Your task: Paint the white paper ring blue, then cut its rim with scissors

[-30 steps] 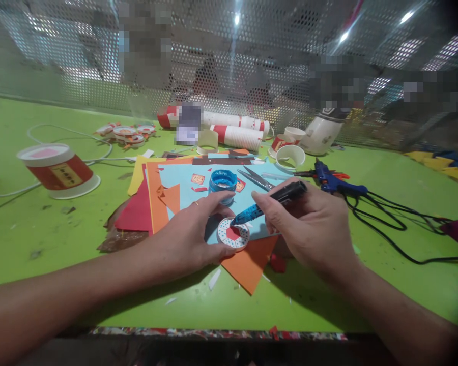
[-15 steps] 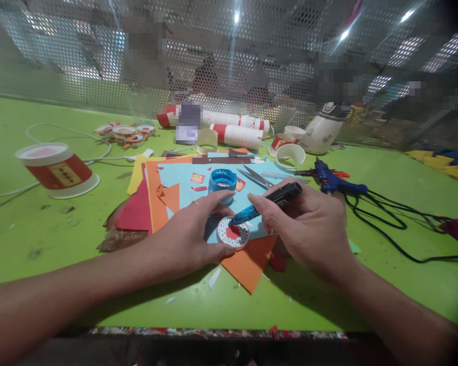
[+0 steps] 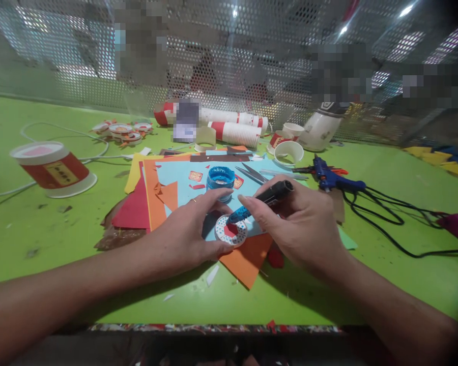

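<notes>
Disc: the small white disc (image 3: 231, 235), blue-dotted with a red centre, lay at the near edge of the light-blue paper (image 3: 171, 175), close to the orange paper (image 3: 252, 259) on the worktop (image 3: 30, 254). My left hand (image 3: 183, 229) had its grip closed at the rim, thumb along the near side. My right hand (image 3: 309, 223) pinched the black marker (image 3: 277, 192), blue tip end down at the face; whether it touched, I could not tell.

Handling, judged: disc light, fairly stiff, apt to skid under pen pressure. Rim was the place to hold; the dotted face looked liable to smear. Marker rigid and light; I judged the dark barrel the cleaner hold, the blue-stained front possibly slick. Blue jar (image 3: 220, 178) stood just beyond my left fingers.
</notes>
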A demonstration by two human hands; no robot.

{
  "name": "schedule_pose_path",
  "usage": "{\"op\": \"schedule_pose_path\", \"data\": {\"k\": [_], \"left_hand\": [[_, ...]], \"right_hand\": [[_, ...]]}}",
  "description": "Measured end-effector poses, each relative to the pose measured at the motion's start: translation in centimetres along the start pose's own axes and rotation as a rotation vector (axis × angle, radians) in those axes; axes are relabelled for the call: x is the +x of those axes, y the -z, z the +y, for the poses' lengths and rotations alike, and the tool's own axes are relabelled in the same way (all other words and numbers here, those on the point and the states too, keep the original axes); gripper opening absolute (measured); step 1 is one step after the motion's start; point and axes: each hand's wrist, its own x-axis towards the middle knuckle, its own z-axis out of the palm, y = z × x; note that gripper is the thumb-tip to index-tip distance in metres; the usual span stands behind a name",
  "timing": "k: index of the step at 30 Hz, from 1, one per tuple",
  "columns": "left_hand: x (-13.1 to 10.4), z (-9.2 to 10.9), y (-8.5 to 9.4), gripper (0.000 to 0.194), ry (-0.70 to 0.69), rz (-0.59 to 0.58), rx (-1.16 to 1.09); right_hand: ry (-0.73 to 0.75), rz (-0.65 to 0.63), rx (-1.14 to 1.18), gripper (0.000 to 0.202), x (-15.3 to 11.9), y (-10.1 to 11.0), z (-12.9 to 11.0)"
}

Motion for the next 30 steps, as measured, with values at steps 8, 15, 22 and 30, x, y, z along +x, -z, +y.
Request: {"op": "schedule_pose_path", "data": {"k": [8, 15, 22, 30], "left_hand": [[0.0, -0.3, 0.1, 0.078, -0.012, -0.008, -0.004], [0.2, -0.6, 0.0, 0.079, -0.036, -0.006, 0.008], [0.2, -0.6, -0.2, 0.081, -0.049, 0.008, 0.038], [0.0, -0.8, 0.0, 0.086, -0.051, -0.013, 0.018]], "right_hand": [[-0.025, 0.321, 0.020, 0.028, 0.3, 1.0, -0.7], [-0.009, 0.414, 0.128, 0.031, 1.0, 1.5, -0.3], [-0.051, 0.425, 0.271, 0.033, 1.6, 1.4, 0.8], [-0.081, 0.410, 0.258, 0.025, 1.6, 1.6, 1.1]]}}
